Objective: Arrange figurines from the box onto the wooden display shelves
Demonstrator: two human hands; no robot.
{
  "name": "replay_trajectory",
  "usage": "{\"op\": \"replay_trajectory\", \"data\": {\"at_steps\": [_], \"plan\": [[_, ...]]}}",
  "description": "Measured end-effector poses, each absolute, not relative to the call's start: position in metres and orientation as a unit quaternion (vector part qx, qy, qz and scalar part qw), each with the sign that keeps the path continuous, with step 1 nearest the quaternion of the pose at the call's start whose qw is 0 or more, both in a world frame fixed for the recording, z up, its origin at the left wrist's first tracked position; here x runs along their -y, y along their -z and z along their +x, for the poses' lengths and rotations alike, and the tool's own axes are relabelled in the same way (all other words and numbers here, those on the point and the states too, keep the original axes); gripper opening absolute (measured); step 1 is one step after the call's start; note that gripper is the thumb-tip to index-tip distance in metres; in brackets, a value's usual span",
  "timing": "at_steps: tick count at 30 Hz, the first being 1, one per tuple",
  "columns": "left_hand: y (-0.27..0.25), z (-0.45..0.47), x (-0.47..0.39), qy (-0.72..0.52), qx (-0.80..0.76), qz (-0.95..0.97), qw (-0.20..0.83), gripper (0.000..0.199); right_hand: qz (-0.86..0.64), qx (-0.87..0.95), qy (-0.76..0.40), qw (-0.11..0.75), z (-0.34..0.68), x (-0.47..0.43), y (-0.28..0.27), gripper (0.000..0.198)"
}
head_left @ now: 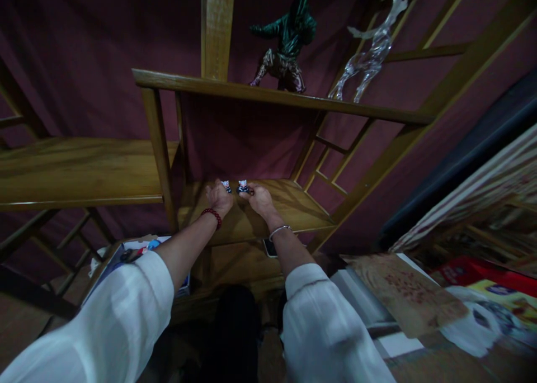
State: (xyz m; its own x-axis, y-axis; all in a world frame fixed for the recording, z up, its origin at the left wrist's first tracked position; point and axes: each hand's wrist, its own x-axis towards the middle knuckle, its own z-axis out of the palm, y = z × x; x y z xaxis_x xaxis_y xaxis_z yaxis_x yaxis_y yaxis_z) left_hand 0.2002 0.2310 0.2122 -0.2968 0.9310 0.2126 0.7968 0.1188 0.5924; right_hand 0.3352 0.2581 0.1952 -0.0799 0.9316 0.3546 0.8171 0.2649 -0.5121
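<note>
Head view: two small figurines stand side by side on a low wooden shelf [293,209], towards its back edge, where the board meets the dark red wall [247,137]. A narrow gap parts the left figurine [227,186] from the right figurine [243,186]. To the left, an upright post [158,154] bounds the space; on the right the board stretches well past the right hand [260,199] to a slanting lattice [331,170]. An upper shelf [235,89] runs overhead, its front edge well above both wrists, and the low shelf's own front edge passes beneath the forearms. Each figurine is white above, with small pointed ears and touches of red, and dark at the base. The left hand [218,197] curls against the left figurine's outer side, partly covering it; the right hand's fingertips touch the other's right side. Whether either hand is clamped on its figurine, I cannot tell.
</note>
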Motion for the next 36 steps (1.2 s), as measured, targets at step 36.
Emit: {"op": "replay_trajectory", "data": {"at_steps": [36], "plan": [[-0.202, 0.201, -0.234, -0.342, -0.731, 0.582, 0.100, 0.060, -0.621, 0.717, -0.083, 0.306, 0.333, -0.254, -0.199, 0.026]]}}
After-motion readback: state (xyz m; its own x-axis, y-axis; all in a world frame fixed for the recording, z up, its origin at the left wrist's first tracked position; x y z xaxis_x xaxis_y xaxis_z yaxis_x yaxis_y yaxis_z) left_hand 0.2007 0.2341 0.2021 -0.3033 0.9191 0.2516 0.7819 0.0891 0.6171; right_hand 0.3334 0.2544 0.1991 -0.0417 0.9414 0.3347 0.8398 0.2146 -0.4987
